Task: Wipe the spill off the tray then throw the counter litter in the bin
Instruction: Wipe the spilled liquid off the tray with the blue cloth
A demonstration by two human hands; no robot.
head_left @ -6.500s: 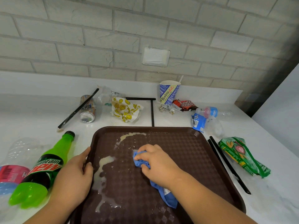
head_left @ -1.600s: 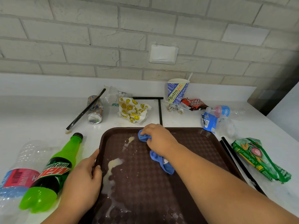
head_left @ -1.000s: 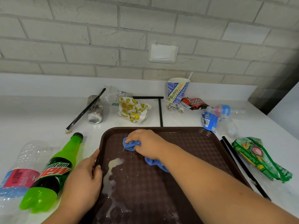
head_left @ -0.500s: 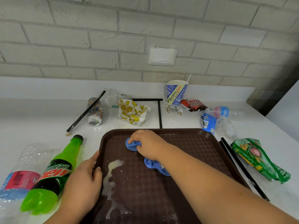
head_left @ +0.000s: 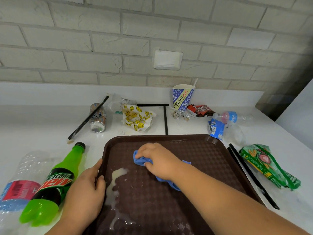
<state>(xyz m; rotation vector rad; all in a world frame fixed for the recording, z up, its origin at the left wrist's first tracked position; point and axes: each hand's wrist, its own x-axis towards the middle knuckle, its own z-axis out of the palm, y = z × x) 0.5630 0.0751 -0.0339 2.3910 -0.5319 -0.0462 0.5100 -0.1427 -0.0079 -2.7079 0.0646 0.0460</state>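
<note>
A brown tray (head_left: 203, 150) lies on the white counter in front of me. A milky spill (head_left: 116, 180) runs down its left side toward the near edge. My right hand (head_left: 157, 160) grips a bunched blue cloth (head_left: 141, 161) pressed on the tray's upper middle, just right of the spill's top. My left hand (head_left: 86, 192) holds the tray's left rim, thumb over the edge. Litter surrounds the tray: a green soda bottle (head_left: 54, 185), a clear bottle (head_left: 18, 189), a can (head_left: 98, 117), a smiley wrapper (head_left: 137, 119), a paper cup (head_left: 183, 97).
A chocolate wrapper (head_left: 201, 110), foil bits (head_left: 181, 114), a blue carton (head_left: 216, 128), a small crushed bottle (head_left: 233, 117) and a green snack bag (head_left: 267, 167) lie right of the tray. Black straws (head_left: 252, 177) lie along the tray's right edge and behind it. A brick wall backs the counter.
My right hand swept the cloth across the tray's upper part from right to left and back down; the top streak of the spill is gone. My left hand stayed on the rim.
</note>
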